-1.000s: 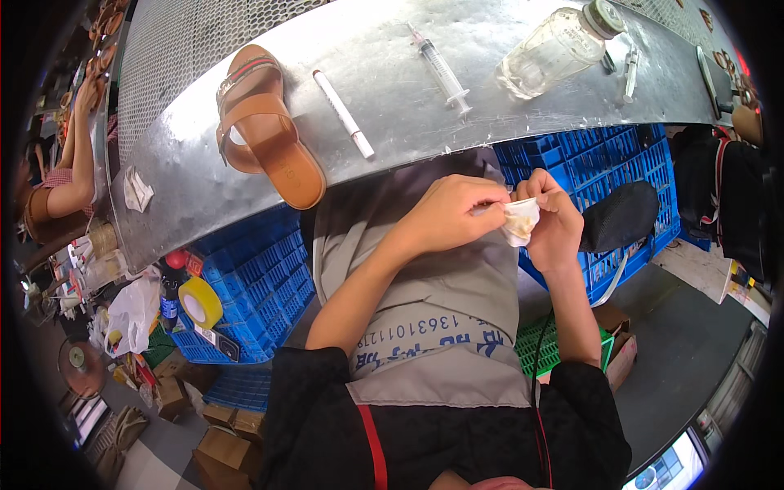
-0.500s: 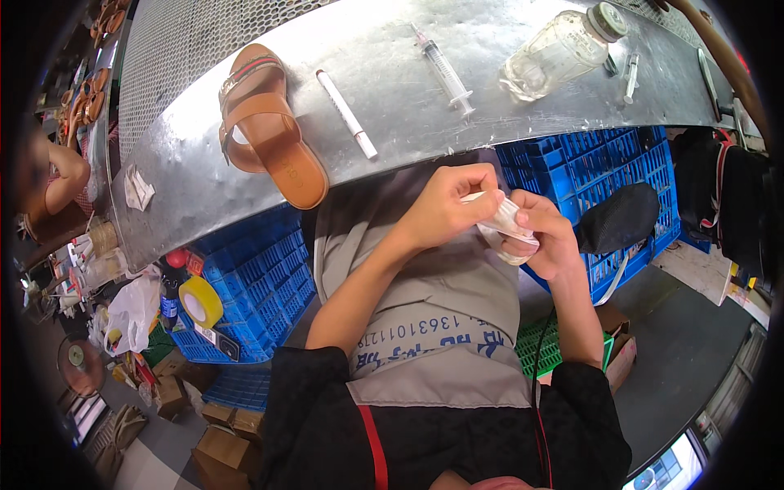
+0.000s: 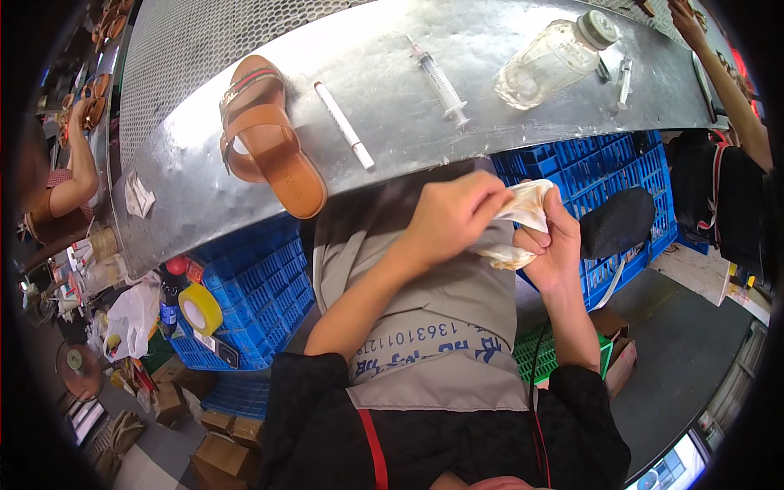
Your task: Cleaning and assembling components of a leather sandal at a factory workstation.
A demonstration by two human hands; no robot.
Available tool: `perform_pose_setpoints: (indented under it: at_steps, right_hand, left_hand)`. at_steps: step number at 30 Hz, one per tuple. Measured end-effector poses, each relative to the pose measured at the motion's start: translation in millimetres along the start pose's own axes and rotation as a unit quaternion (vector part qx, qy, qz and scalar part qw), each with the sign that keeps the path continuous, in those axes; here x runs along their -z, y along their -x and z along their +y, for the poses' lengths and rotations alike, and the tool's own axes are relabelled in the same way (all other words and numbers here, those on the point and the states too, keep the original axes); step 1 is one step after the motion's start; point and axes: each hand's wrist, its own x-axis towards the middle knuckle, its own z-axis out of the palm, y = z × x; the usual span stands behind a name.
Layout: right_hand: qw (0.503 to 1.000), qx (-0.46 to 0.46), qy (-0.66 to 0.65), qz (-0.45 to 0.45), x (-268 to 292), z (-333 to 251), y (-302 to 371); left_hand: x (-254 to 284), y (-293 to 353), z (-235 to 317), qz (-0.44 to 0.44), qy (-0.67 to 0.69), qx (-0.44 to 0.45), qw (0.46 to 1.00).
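Observation:
A white cloth (image 3: 527,204) with brownish stains is stretched between my hands, above the grey apron on my lap. My left hand (image 3: 456,214) pinches one edge of it with bent fingers. Thumb and fingers of my right hand (image 3: 557,249) close round the other side, and a loose fold hangs below. On the metal table ahead lies a brown sandal (image 3: 278,151) with crossed straps, its heel over the near edge. Beside it are a white marker pen (image 3: 345,126), a syringe (image 3: 441,82) and a clear glass jar (image 3: 547,65) with a grey lid, lying on its side.
A smaller syringe (image 3: 625,84) lies right of the jar. Blue crates (image 3: 604,175) stand under the table, with a black pad (image 3: 618,222) on the right one. Yellow tape (image 3: 200,309) rests by the left crate. A crumpled white cloth (image 3: 139,196) sits far left. Other people work on both sides.
The cloth has been unfolded wider and raised at its right side, showing brown stains. My right hand has turned upward. On the right, another person's arm reaches further into view.

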Motion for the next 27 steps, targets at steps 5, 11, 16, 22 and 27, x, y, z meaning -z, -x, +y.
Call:
perform_pose_setpoints:
  at_steps: [5,11,16,22,27]
  right_hand:
    - [0.999,-0.008,-0.017,-0.028,-11.9,-1.9,-7.0]
    - [0.988,0.046,-0.034,-0.146,-31.2,-29.7,11.9]
    - [0.984,0.108,0.006,-0.14,-31.2,-41.7,15.8]
    - [0.97,0.175,0.168,-0.023,-25.6,-44.9,29.1]
    - [0.953,0.239,0.186,-0.022,-9.0,-58.9,34.6]
  left_hand:
    - [-4.6,-2.1,21.6,-0.012,-0.177,-0.165,0.97]
    - [21.0,-34.3,26.7,0.044,0.009,-0.065,0.997]
    - [-10.9,-105.9,39.5,0.215,-0.006,-0.085,0.973]
    - [-6.4,-150.3,23.3,0.054,-0.015,-0.028,0.998]
    - [15.7,-134.0,63.3,-0.012,0.093,-0.068,0.993]
